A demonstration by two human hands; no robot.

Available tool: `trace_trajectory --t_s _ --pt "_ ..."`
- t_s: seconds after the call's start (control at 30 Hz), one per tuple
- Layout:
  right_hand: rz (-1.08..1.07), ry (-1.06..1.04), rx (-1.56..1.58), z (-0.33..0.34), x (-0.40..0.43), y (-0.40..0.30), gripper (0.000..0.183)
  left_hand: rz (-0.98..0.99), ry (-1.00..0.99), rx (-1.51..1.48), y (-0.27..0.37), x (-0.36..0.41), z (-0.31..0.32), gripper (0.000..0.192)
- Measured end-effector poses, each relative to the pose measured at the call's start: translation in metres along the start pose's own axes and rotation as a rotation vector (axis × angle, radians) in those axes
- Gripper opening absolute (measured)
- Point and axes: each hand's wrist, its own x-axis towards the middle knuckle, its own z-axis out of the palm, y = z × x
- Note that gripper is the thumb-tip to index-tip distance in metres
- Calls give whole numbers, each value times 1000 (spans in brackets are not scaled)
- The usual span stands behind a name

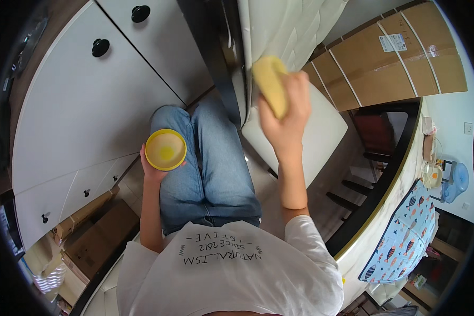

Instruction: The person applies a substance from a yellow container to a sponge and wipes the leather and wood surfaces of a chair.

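My left hand [154, 168] holds a round tub [166, 131] with a yellow rim, resting close above my left thigh. Inside the tub is a pale surface with a yellow-green spot in the middle. My right hand [290, 112] grips a yellow sponge [271, 85], slightly blurred. The sponge is in front of the cream quilted backrest [282, 27] of a chair; whether it touches the backrest I cannot tell. Below that hand lies the chair's smooth cream seat [320, 130].
White cabinet doors [83, 106] with black knobs stand to the left. A dark glossy panel edge [217, 47] runs beside the backrest. Strapped cardboard boxes [379, 55] are at the upper right. A marble-topped table [373, 241] with a fish-print cloth [405, 237] curves along the right.
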Motion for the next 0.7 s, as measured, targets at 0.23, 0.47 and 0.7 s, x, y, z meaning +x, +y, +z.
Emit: trace_trajectory --t_s 0.23,0.47,0.7 --pt "120 -309 -81 16 -44 30 25 -20 52 -18 2 5 1 70" --pt "-16 -181 -53 20 0 -3 26 -34 91 -35 4 7 -1 76" --pt "65 -282 -149 14 -34 16 28 21 115 98 4 9 -3 79"
